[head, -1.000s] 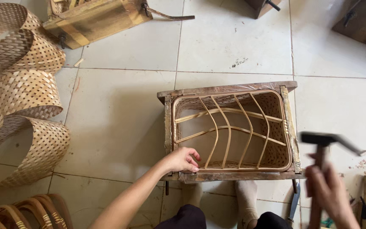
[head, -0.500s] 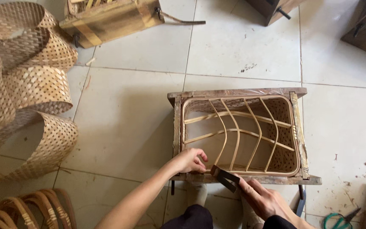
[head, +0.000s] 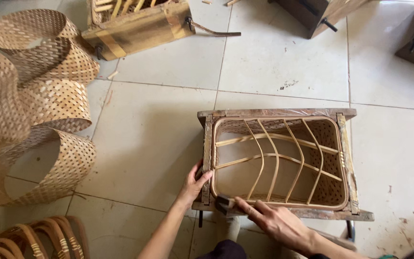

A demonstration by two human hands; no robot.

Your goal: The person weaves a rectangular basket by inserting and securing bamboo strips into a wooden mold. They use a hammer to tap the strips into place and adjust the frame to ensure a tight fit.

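- A rectangular wooden frame (head: 280, 114) sat on the tiled floor (head: 159, 124), with a woven basket (head: 329, 187) set inside it and thin curved cane ribs (head: 274, 158) arching across its opening.
- The left hand (head: 195, 183) gripped the frame's near left corner, thumb on the side rail and fingers curled round the outside.
- The right hand (head: 276, 221) was clenched on a hammer, index finger stretched along it; the dark hammer head (head: 224, 204) rested on the frame's near rail, just beside the left hand.
- Both hands worked at the near edge of the frame, close to the person's knees.
- To the left, several open woven cylinders (head: 39, 96) lay heaped, with bent cane hoops (head: 34, 237) near the bottom corner.
- At the top, a second wooden frame (head: 140, 26) lay tilted on the floor, well apart from the first.
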